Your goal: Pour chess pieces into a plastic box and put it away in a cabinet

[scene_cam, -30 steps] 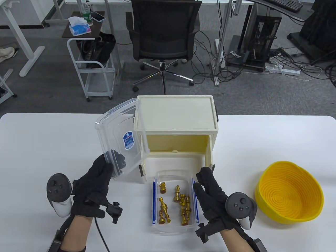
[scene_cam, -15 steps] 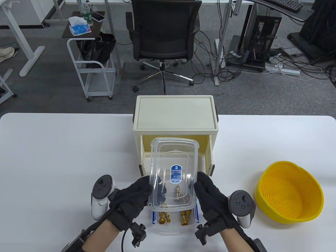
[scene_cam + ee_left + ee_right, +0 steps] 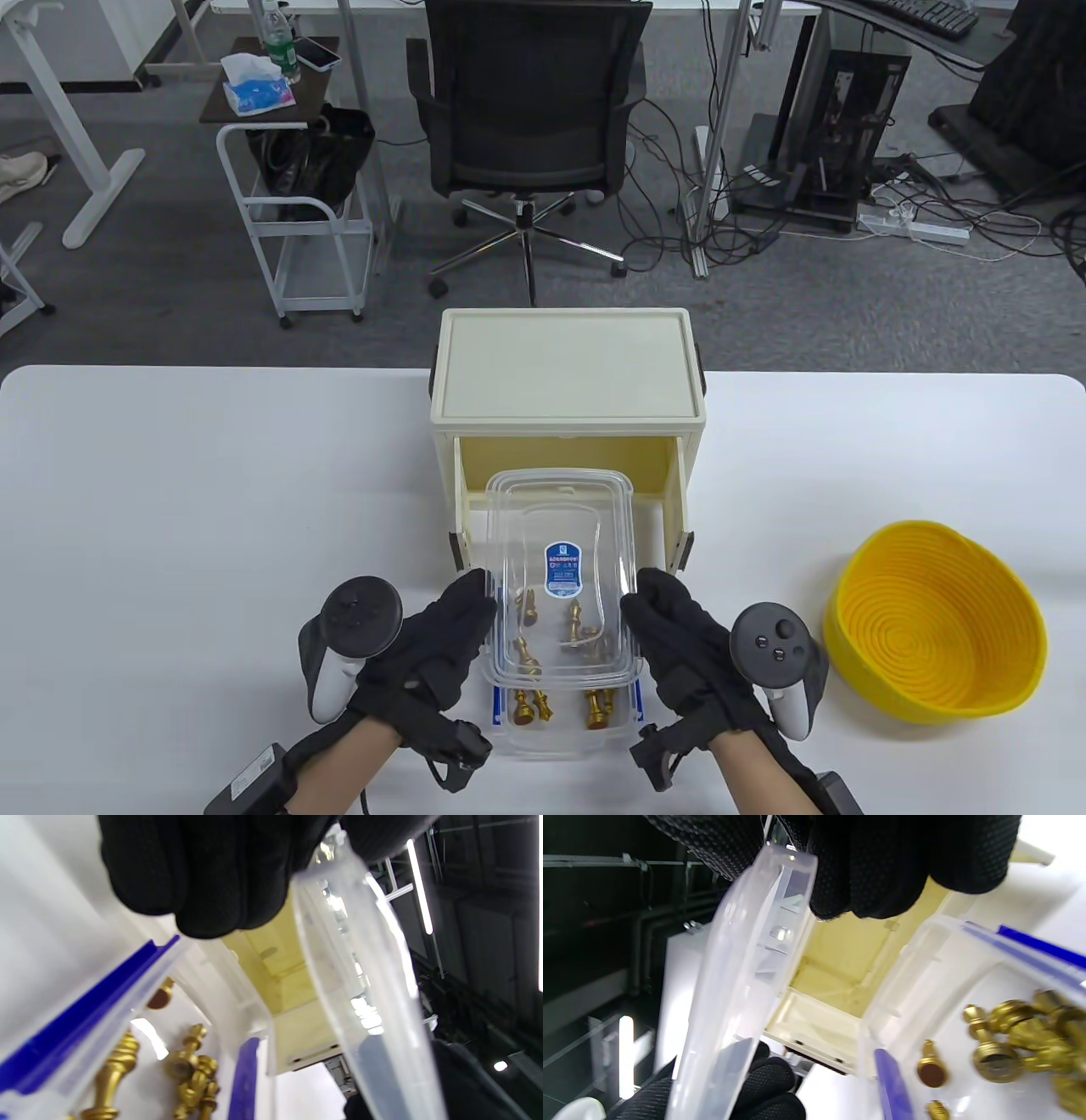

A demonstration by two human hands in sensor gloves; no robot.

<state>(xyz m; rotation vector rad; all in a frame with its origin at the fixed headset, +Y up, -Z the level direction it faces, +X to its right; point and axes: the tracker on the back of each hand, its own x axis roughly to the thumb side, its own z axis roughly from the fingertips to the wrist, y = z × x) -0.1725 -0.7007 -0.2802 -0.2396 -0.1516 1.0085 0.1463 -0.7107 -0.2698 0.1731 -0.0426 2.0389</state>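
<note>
Chess pieces of gold metal [image 3: 530, 662] lie in the clear plastic box with blue clips [image 3: 560, 734], at 6 o'clock from the open cream cabinet [image 3: 567, 373]. Left hand [image 3: 433, 645] and right hand [image 3: 679, 645] clamp the transparent lid [image 3: 562, 577] above it. Yellow woven basket [image 3: 933, 624] sits at 3 o'clock.

Yellow basket [image 3: 937, 624] — right side of the table [image 3: 170, 475]

Gold chess pieces [image 3: 560, 671] lying in a clear plastic box [image 3: 562, 737], clear lid [image 3: 562, 577] held just above it, open cream cabinet [image 3: 568, 373] behind
</note>
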